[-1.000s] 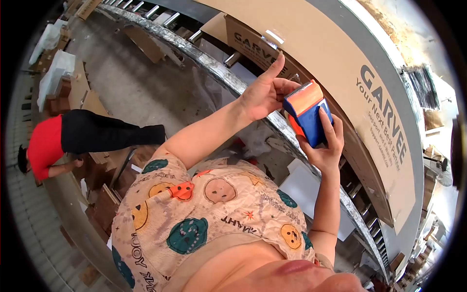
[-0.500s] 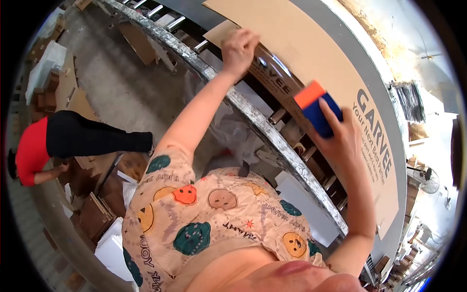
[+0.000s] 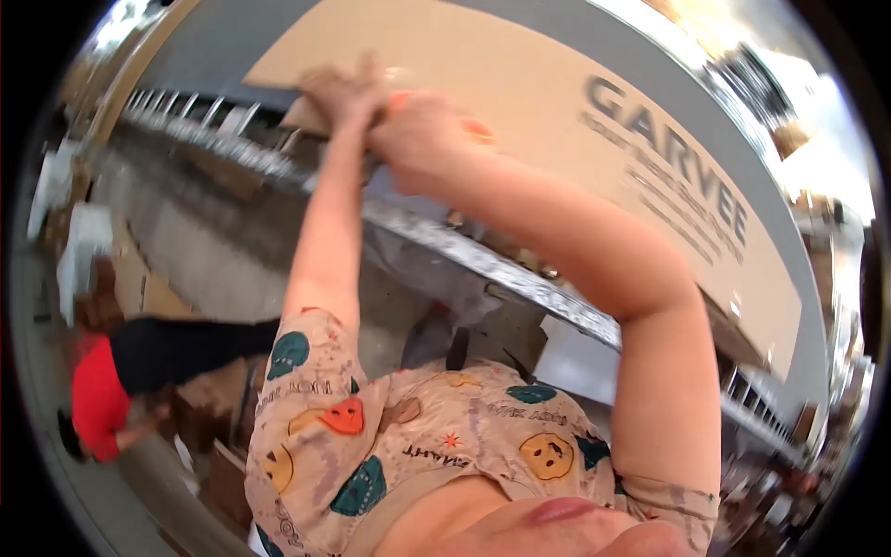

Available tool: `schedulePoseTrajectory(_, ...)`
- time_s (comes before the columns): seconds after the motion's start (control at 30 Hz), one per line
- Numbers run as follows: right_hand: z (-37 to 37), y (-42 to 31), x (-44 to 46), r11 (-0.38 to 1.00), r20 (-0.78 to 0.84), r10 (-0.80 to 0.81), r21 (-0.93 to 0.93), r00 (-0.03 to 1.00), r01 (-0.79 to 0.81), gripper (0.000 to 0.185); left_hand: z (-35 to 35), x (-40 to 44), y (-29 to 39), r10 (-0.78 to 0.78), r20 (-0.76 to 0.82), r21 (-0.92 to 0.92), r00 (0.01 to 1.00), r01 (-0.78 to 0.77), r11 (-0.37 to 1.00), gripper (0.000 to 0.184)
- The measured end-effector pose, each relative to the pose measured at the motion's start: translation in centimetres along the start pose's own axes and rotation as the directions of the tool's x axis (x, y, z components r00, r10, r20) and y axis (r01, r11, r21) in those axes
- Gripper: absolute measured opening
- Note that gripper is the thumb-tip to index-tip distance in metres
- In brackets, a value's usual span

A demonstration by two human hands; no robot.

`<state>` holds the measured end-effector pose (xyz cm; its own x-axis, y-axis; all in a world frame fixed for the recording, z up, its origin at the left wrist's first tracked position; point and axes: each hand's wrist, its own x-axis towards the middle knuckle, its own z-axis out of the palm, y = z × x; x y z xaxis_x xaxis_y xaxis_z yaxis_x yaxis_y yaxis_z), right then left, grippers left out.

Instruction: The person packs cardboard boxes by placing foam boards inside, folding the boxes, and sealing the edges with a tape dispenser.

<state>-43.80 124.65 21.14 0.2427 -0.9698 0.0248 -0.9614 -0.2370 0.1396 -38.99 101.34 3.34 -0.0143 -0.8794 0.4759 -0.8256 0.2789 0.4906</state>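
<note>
A long cardboard box (image 3: 520, 84) with dark GARVEE lettering lies across the top of the view. My left hand (image 3: 342, 97) is at the box's near left edge, blurred, with its fingers apart. Close against it, my right hand (image 3: 422, 139) is wrapped round a tape dispenser, mostly hidden by the hand. Orange parts of the tape dispenser (image 3: 478, 130) show past the fingers. Whether tape runs between the hands cannot be made out.
A roller conveyor with a worn metal rail (image 3: 464, 246) runs along the box's near side. On the left, a person in a red shirt (image 3: 100, 399) bends over cardboard pieces. A white panel (image 3: 575, 357) stands below the rail. Black bundled material (image 3: 756, 88) lies at upper right.
My right hand has swung left with the tape dispenser, up to my left hand. My left hand has shifted left, its fingers now spread. The box appears further left and the view has turned.
</note>
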Motion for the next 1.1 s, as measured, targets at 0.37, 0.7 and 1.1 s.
schedulePoseTrajectory(0.37,1.9,11.3,-48.1,0.897,-0.053,0.437,0.1,0.898,-0.431,0.067,0.2,-15.1,11.7,0.172,0.212,0.019,0.962,-0.18,0.983,0.072)
schedulePoseTrajectory(0.7,2.9,20.3,-92.5,0.674,-0.055,0.704,-0.26,0.708,-0.691,0.077,-9.6,-58.8,52.1,0.988,-0.077,-0.377,0.137,-0.921,0.098,0.055)
schedulePoseTrajectory(1.1,-0.3,22.1,-79.8,0.219,0.411,0.911,-0.537,-0.026,-0.815,0.051,-8.0,-70.6,64.5,0.966,0.014,-0.477,-0.256,-0.851,-0.219,0.059)
